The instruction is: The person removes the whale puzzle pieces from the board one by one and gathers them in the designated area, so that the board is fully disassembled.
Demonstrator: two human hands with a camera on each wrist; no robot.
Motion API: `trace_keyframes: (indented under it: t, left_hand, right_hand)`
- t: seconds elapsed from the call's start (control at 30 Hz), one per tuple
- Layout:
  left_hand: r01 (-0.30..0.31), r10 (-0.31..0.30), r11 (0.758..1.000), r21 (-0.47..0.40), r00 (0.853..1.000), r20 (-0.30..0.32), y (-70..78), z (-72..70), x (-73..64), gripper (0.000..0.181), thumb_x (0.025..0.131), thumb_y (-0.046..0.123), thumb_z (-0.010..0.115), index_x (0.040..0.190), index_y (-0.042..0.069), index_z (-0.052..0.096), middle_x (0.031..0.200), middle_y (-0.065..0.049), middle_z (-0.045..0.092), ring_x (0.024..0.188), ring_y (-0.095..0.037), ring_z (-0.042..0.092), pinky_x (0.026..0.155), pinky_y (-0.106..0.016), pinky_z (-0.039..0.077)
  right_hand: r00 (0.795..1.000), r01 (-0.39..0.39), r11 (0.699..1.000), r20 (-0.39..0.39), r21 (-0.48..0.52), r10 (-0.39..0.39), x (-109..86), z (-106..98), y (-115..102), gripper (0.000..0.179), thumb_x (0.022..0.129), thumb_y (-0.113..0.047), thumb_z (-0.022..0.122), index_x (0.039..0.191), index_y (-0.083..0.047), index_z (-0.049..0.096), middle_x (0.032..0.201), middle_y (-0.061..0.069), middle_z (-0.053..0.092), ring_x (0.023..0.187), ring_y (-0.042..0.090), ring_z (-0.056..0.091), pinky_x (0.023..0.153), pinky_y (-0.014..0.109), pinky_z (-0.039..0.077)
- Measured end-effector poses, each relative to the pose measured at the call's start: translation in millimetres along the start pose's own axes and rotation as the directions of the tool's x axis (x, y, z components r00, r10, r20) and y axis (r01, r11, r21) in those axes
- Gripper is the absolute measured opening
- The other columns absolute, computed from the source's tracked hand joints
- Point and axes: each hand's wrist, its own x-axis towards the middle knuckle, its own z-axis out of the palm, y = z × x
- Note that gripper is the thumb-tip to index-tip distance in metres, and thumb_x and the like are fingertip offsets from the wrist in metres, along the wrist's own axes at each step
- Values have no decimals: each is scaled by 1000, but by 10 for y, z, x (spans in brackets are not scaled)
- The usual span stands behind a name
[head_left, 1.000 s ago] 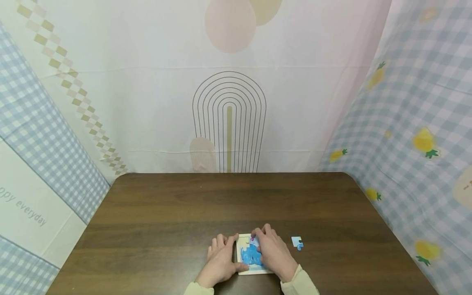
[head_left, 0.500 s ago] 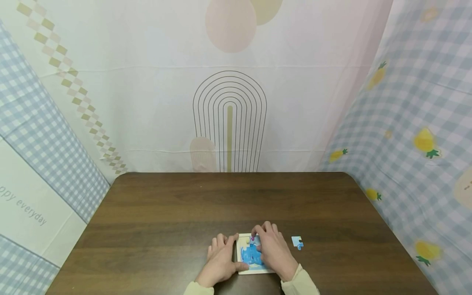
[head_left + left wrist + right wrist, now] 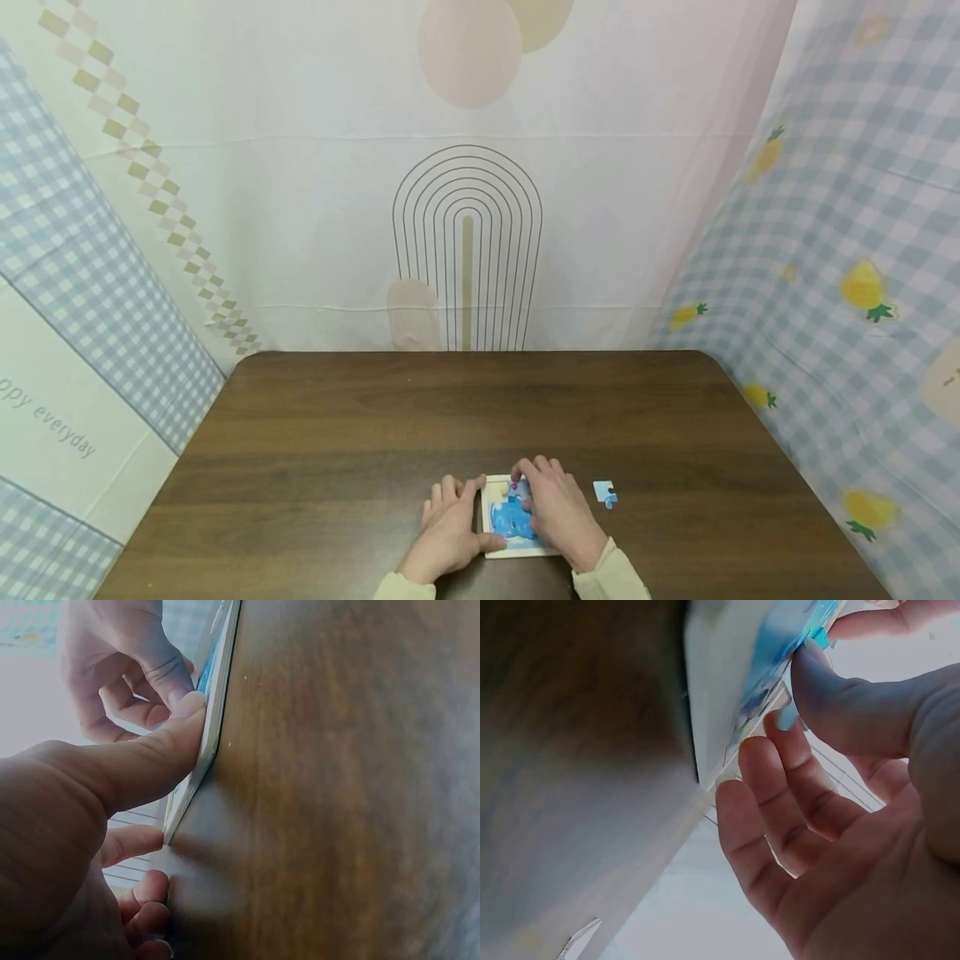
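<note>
Your head view is bright and even across the white backdrop [image 3: 315, 208], while the brown table [image 3: 337, 425] looks darker, with a faint sheen and a shadow beneath your left hand [image 3: 448, 533]. Wide-angle stretch splays the checked curtain [image 3: 810, 217] at the right edge, and the small printing on the puzzle [image 3: 512, 518] comes out soft. In your left wrist view, the upper left washes out to pale haze and the tabletop is blurred. Your right wrist view turns murky over the table and glaring white around your right hand [image 3: 870, 847], apparently backlit; the puzzle's near edge is out of focus.
</note>
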Motion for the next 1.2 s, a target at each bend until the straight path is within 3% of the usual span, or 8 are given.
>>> trace_keyframes:
  t: [0.4, 0.73, 0.97, 1.13, 1.2]
  left_hand:
    - [-5, 5, 1000, -9, 1000, 1, -9, -9, 13, 86, 70, 48, 83, 138, 9, 51, 104, -6, 43, 92, -25, 35, 76, -39, 30]
    - [-14, 14, 1000, -6, 1000, -9, 2, -6, -7, 87, 69, 48, 83, 139, 8, 50, 103, -5, 43, 92, -24, 35, 77, -38, 30]
    - [-11, 11, 1000, -3, 1000, -12, 0, 1, -13, 87, 69, 48, 83, 138, 7, 51, 101, -4, 42, 91, -24, 35, 76, -38, 30]
    - [-6, 6, 1000, -6, 1000, -19, 0, 10, -10, 88, 68, 48, 84, 138, 7, 51, 100, -4, 41, 91, -23, 35, 76, -38, 30]
    - [-3, 3, 1000, -8, 1000, -19, -2, 13, -9, 88, 68, 49, 84, 139, 8, 51, 100, -4, 41, 91, -23, 34, 76, -38, 30]
  right_hand:
    - [998, 50, 999, -33, -4, -50, -10, -38, 2, 28, 81, -6, 77, 103, -18, 65, 90, -4, 51, 84, 15, 48, 75, 42, 44]
    - [998, 26, 993, -55, 119, -20, -54, -26, 13, 27, 85, -9, 74, 110, -11, 65, 100, -1, 57, 95, 18, 53, 84, 48, 44]
    - [997, -37, 933, -51, 358, 59, -109, -67, 26, 21, 90, -10, 69, 109, -19, 67, 95, -10, 59, 87, 10, 53, 75, 33, 47]
    - [987, -51, 886, -112, 461, 115, -164, -150, 91, 17, 91, -8, 67, 104, -17, 71, 82, -10, 55, 73, 9, 50, 64, 25, 44]
    - [977, -60, 883, -152, 466, 147, -189, -217, 135, 17, 90, -8, 68, 103, -18, 73, 79, -10, 55, 70, 8, 50, 61, 24, 43]
